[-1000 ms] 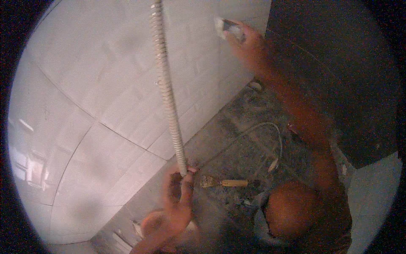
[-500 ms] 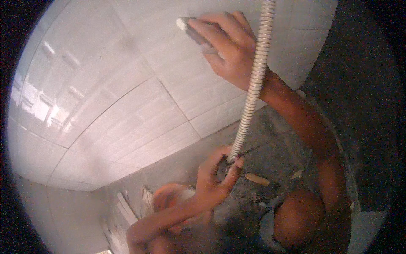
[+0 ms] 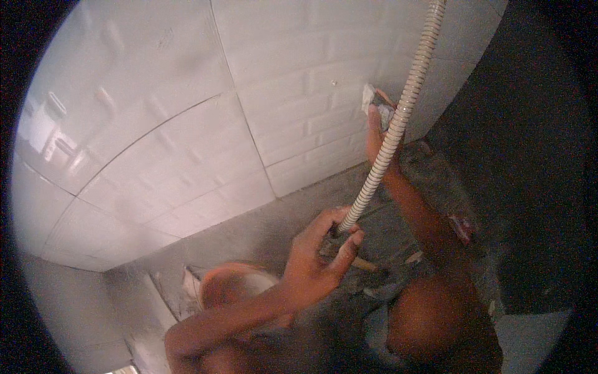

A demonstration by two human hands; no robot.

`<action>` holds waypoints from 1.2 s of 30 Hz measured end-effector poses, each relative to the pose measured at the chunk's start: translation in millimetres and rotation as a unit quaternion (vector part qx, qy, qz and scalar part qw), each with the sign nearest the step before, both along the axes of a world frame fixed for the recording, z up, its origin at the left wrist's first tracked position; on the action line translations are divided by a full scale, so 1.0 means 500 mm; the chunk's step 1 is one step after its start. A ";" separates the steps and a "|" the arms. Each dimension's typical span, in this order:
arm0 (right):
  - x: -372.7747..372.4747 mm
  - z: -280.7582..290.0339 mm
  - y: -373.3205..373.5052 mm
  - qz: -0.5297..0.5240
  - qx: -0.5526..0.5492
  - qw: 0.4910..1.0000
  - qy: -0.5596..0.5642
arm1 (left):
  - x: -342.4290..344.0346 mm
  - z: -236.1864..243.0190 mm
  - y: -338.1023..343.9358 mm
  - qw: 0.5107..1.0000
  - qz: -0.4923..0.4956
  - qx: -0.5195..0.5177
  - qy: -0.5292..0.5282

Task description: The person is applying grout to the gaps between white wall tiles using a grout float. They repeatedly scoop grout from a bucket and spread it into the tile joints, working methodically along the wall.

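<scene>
A cream ribbed hose (image 3: 416, 81) slants down from the top edge. My left hand (image 3: 311, 258) is closed around its lower end, thumb and fingers curled about it. Behind the hose, my right hand (image 3: 375, 140) grips a small white-and-grey pad (image 3: 369, 98) at the white tiled wall (image 3: 299, 112). Whether it is a sponge or a folded cloth cannot be made out. The hose hides part of this hand.
An orange bucket (image 3: 218, 279) stands by my left forearm. On the dusty grey floor lies a tool with a wooden handle (image 3: 362, 263), near my bent knee (image 3: 427, 318). A dark area (image 3: 523, 162) borders the right side.
My right hand has moved down and right along the wall with the pad, passing behind the hose. My left hand still holds the hose end. The view has shifted slightly.
</scene>
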State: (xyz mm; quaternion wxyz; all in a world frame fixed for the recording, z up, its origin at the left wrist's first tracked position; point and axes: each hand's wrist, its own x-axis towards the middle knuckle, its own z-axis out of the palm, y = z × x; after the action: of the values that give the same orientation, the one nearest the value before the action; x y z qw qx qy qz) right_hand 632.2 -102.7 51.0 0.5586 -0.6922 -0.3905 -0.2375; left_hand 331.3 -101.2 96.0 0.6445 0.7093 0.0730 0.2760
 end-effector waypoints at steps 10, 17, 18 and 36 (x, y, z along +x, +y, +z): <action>-0.167 0.024 0.111 0.106 0.104 0.974 -0.171 | -0.004 0.015 -0.024 1.000 0.000 0.002 0.022; -0.130 0.091 0.056 0.025 0.079 0.994 -0.077 | -0.031 0.025 -0.023 0.999 0.015 0.040 0.022; -0.108 0.098 0.054 0.002 0.074 0.995 -0.063 | -0.038 0.035 -0.023 0.999 0.012 0.037 0.028; 0.042 0.139 -0.250 -0.294 0.038 0.917 -0.266 | 0.114 -0.087 -0.008 0.944 0.040 0.326 0.015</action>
State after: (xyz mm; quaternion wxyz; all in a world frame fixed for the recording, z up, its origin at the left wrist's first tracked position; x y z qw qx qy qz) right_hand 653.4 -227.9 120.7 0.3644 -0.6654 -0.2941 -0.5814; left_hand 388.4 -105.3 52.3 0.3651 0.8814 0.0169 0.2991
